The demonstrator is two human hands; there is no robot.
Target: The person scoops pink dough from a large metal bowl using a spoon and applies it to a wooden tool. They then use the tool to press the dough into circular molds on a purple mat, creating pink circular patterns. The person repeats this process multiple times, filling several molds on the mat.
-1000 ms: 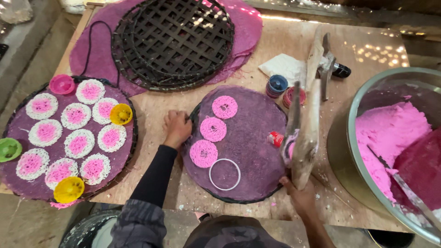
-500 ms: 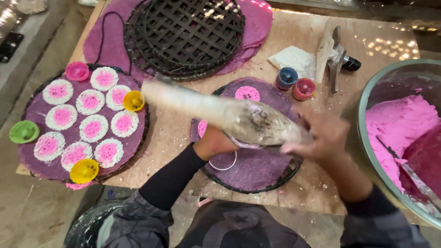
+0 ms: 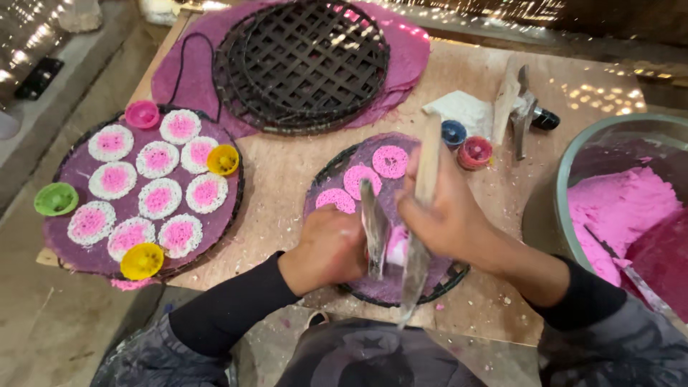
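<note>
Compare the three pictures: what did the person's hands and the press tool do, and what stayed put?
The left hand left the middle tray and joined the right hand on the metal press. The press, first upright at the tray's right edge, then swung level, now stands steeply over the tray. The filled left tray, lattice racks and dough bowl stayed.

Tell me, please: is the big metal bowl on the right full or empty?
Partly full. The metal bowl holds a heap of pink dough, yet bare inner wall shows above it. Its right part is out of view.
</note>
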